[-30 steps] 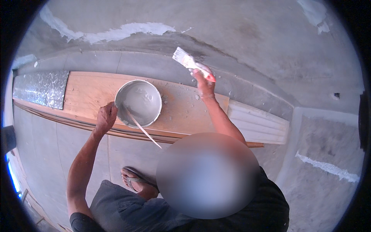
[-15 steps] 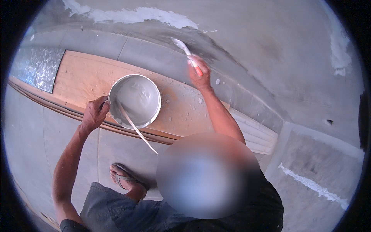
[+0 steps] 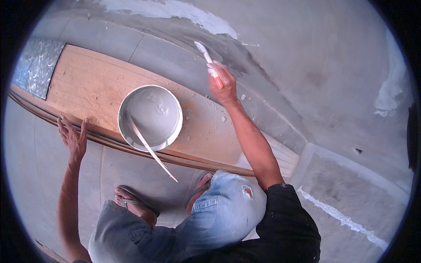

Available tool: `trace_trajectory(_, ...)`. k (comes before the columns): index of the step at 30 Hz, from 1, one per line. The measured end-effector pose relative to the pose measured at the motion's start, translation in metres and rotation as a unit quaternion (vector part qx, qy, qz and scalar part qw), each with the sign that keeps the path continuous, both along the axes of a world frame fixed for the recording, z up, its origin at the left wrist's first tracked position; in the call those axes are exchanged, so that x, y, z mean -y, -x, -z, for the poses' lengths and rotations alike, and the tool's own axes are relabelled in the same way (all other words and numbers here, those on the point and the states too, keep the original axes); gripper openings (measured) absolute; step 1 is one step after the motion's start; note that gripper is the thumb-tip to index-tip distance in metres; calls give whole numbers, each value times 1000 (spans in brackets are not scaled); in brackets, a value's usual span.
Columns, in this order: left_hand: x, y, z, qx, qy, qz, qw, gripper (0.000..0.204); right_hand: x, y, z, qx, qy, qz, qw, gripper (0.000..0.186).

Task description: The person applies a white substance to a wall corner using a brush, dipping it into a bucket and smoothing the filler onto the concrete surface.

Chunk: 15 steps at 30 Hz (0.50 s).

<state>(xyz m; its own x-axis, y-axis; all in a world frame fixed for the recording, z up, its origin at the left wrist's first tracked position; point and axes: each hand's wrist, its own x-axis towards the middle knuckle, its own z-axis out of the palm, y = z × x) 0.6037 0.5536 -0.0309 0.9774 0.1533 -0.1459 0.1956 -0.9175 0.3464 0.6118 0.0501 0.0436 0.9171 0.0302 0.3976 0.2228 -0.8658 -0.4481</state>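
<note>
My right hand (image 3: 225, 87) is wrapped round the white and orange handle of a paintbrush (image 3: 204, 51), its whitened bristles pointing up and away near the foot of the grey wall. A round white bucket (image 3: 178, 128) stands on the brown boards, holding smooth grey paste (image 3: 151, 109). Out of the paste leans a pale thin stick (image 3: 149, 148), resting across the near rim. Left of the bucket, and apart from it, my left hand (image 3: 73, 136) spreads its fingers at the near edge of the boards, holding nothing.
Stacked brown boards (image 3: 87, 81) run along the wall, strewn with crumbs and dust. A shiny patterned sheet (image 3: 37, 65) covers their left end. White patches mark the wall (image 3: 298, 52). My sandalled feet (image 3: 137, 206) stand on the grey tiled floor (image 3: 123, 168).
My left hand has let go of the bucket's rim and moved left, its fingers opening. The brush stays in my right hand, barely shifted. My view has turned slightly.
</note>
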Motion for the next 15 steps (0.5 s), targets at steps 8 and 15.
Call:
trace_trajectory(8,-37,18,53,-93,73,-171,978,98,1,37,-17,-31,28,6,999,21)
trace_trajectory(15,-45,24,61,-69,97,-159,980,95,-17,-15,-14,-57,57,-31,996,24)
